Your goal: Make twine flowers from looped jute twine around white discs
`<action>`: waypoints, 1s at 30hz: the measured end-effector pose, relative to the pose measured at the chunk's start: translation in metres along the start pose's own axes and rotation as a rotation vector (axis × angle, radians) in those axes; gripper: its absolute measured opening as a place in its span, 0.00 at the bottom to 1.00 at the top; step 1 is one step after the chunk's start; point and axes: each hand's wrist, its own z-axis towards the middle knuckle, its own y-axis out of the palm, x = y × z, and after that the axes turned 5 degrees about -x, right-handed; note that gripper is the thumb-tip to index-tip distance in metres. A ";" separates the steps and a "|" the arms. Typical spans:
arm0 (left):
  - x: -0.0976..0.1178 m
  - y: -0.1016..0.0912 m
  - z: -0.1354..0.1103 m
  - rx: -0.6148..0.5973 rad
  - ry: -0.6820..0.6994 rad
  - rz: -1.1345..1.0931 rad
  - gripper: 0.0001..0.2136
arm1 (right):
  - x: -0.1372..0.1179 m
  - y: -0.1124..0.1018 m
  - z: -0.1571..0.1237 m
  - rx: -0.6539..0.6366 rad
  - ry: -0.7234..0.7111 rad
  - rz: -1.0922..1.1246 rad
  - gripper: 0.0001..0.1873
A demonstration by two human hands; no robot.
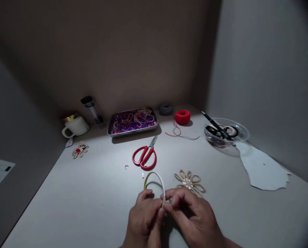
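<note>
A thin strip [160, 179], white outside and yellowish inside, curves up in a loop between my hands. My left hand [145, 217] is closed on its lower part near the front of the table. My right hand [191, 213] pinches the loop's right side, thumb and forefinger together; the strip's ends are hidden by the fingers. Just beyond the right hand lies a twine flower [188, 182] with a pale centre. Red-handled scissors [146, 155] rest past the loop, blades pointing away. Small white offcuts [143, 174] lie between scissors and loop.
Along the back stand a lidded mug [78, 125], a clear tube [94, 112], a metal bead tray [134, 131], grey twine [166, 109] and red twine [182, 117]. At right are a clear bowl [243, 132] with tools and white card [265, 168]. Another twine flower [80, 149] lies left.
</note>
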 end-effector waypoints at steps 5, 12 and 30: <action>0.002 -0.005 0.003 -0.049 0.056 0.042 0.06 | 0.000 -0.006 0.002 -0.004 -0.071 -0.056 0.12; 0.001 0.004 0.001 0.042 0.035 0.041 0.07 | 0.001 -0.010 0.004 -0.022 -0.214 -0.083 0.08; 0.006 -0.005 0.003 -0.073 0.062 0.140 0.07 | -0.009 -0.021 0.009 -0.050 -0.292 -0.178 0.06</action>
